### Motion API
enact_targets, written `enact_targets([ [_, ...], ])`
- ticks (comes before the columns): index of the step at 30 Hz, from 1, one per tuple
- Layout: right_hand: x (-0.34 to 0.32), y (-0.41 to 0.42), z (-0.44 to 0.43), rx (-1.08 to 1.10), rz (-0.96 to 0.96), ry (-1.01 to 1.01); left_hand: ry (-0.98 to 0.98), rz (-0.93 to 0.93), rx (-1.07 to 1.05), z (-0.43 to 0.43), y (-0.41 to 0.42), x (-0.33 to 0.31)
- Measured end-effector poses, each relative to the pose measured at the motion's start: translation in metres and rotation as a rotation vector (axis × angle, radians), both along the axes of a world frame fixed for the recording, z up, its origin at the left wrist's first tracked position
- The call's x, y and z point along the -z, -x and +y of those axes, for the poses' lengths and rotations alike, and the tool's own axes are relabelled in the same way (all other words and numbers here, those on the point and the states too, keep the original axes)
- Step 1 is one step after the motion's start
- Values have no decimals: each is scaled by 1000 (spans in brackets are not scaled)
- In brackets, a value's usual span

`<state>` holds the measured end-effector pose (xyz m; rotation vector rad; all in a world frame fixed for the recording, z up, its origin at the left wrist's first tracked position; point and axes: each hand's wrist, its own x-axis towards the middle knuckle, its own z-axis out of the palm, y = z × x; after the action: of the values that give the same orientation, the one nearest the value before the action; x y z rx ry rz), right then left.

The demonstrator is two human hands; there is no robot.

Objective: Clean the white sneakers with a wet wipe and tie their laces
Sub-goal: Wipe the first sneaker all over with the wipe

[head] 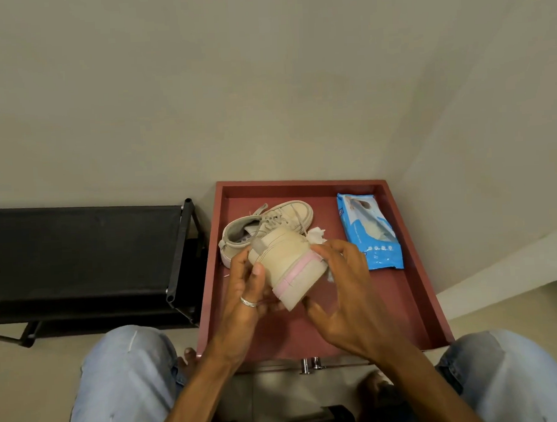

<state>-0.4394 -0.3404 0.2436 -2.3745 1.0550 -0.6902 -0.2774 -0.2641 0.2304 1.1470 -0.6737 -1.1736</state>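
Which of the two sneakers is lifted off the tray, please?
The nearer sneaker: the left hand holds it, the right hand presses a wipe on it; the other sneaker lies in the tray.

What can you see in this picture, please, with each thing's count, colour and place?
held sneaker: one, off-white with pink stripe, over the tray
second sneaker: one, off-white, on tray behind it
wet wipe: one, white, against held sneaker
wipes pack: one, blue, tray's right side
tray: one, red, centre
shoe rack: one, black, left of tray
knees: two, blue jeans, bottom corners
left hand: one, ringed, grips held sneaker
right hand: one, holds wet wipe
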Motion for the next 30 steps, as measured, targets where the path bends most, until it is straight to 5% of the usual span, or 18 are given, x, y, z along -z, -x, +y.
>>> enact_targets([
  [9, -3, -11, 9, 130, 11, 140, 11, -58, 20, 1, 2, -4],
  [18, -16, -5, -6, 186, -293, 44, 32, -54, -72, -3, -8, 2],
  [24, -31, 14, -20, 178, -549, -339, -35, -186, -219, -7, -18, 11],
  [30, -36, 34, -35, 89, -734, -588, -109, -414, -110, -9, -21, 24],
])
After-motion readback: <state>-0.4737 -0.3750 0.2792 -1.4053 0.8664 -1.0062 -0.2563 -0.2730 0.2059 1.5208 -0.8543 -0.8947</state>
